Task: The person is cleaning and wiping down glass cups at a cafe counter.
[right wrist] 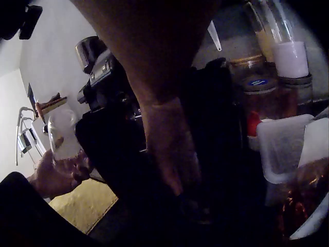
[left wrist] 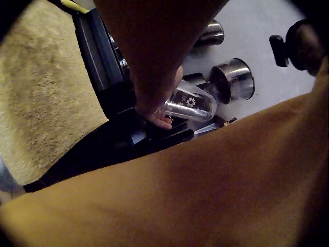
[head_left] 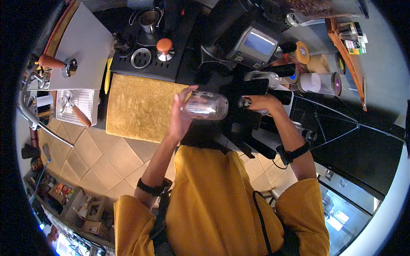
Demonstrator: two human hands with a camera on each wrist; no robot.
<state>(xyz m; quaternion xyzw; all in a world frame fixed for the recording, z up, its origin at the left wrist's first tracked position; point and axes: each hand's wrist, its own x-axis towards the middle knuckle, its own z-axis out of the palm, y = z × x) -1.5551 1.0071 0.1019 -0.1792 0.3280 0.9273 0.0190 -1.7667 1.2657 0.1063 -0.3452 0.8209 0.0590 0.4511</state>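
Note:
A clear glass (head_left: pixel 206 106) lies tilted sideways in the left hand (head_left: pixel 181 117), whose fingers and thumb grip one end. The left wrist view shows the same glass (left wrist: pixel 190 103) with small printed marks, beside the left hand (left wrist: pixel 157 98). The right hand (head_left: pixel 265 103) reaches among black parts, its fingertips at a small shiny dark object (head_left: pixel 244 102). In the right wrist view the right hand (right wrist: pixel 172 149) points down into shadow, and its grip is too dark to make out.
A yellow towel (head_left: pixel 143 106) lies left of the glass. Behind stand a black machine (head_left: pixel 183 42) with a tamper (head_left: pixel 165 46) and a grinder with a screen (head_left: pixel 259 43). Jars (head_left: pixel 331 83) line the right. A portafilter (head_left: pixel 76 109) rests on a white tray (head_left: pixel 90 94).

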